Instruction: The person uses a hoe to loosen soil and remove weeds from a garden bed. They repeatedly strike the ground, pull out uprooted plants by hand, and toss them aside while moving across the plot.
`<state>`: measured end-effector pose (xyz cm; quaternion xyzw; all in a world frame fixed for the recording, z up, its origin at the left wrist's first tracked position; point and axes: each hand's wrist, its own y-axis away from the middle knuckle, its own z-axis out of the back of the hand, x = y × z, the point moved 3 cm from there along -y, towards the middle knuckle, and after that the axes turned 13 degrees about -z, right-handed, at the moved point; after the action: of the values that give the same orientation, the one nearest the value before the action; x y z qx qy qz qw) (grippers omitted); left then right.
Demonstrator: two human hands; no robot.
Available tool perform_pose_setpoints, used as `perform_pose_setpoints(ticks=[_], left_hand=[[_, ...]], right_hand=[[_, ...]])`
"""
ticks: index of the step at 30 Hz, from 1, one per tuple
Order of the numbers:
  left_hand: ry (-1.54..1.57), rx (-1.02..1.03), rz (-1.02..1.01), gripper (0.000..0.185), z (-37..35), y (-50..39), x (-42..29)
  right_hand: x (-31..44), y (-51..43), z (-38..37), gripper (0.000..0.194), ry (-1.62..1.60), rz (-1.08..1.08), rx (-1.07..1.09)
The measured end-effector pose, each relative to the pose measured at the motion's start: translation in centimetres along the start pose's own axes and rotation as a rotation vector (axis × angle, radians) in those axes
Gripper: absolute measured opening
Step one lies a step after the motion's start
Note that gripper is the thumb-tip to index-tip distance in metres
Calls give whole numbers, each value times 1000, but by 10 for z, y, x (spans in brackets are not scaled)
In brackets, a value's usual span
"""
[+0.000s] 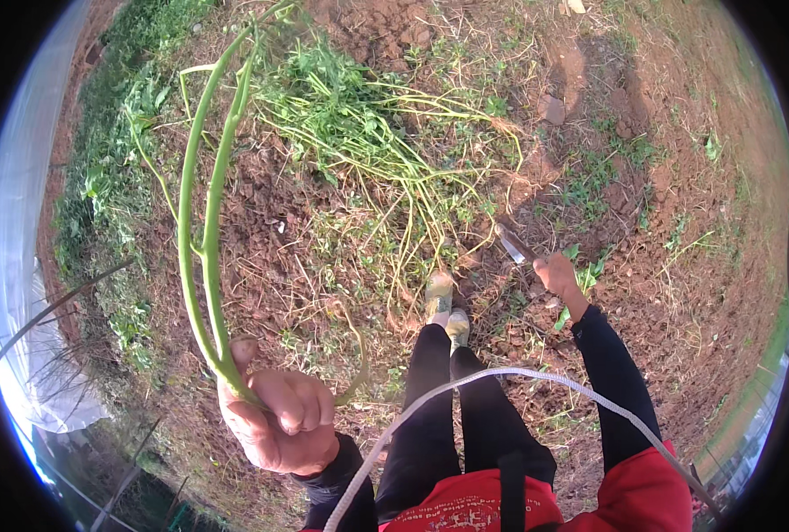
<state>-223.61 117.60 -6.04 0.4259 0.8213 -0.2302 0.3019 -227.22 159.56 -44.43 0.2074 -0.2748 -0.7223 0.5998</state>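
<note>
My left hand (281,419) is closed around the base of a thick green plant stem (213,266). Above the fist the stem forks into long upright stalks that reach the top of the view. A thin, dry-looking root end (358,359) hangs out on the other side of that hand. My right hand (557,276), held out low to the right, grips a small bladed hand tool (517,243) with a dark handle and a short shiny metal blade. Ahead of my feet lies a heap of pulled green plants (348,126), their pale roots (504,126) pointing right and towards me.
Reddish soil (254,199) with dry stalks and weeds (587,179) surrounds my shoes (439,292). Plastic sheeting (25,173) stands along the left edge, near thin dark rods (61,311). A pale cord (474,378) arcs across my lower body. A stone (551,110) lies farther ahead.
</note>
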Motion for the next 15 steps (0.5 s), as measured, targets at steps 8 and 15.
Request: perform_pose_setpoints(ticks=[8,15], left_hand=[[-106,-302,178,34,65,65,-5],[122,-655,239,7,159,143,12]], right_hand=[[5,58,8,39,-86,-97,87],[-14,99,-14,45,-138,-119,156]])
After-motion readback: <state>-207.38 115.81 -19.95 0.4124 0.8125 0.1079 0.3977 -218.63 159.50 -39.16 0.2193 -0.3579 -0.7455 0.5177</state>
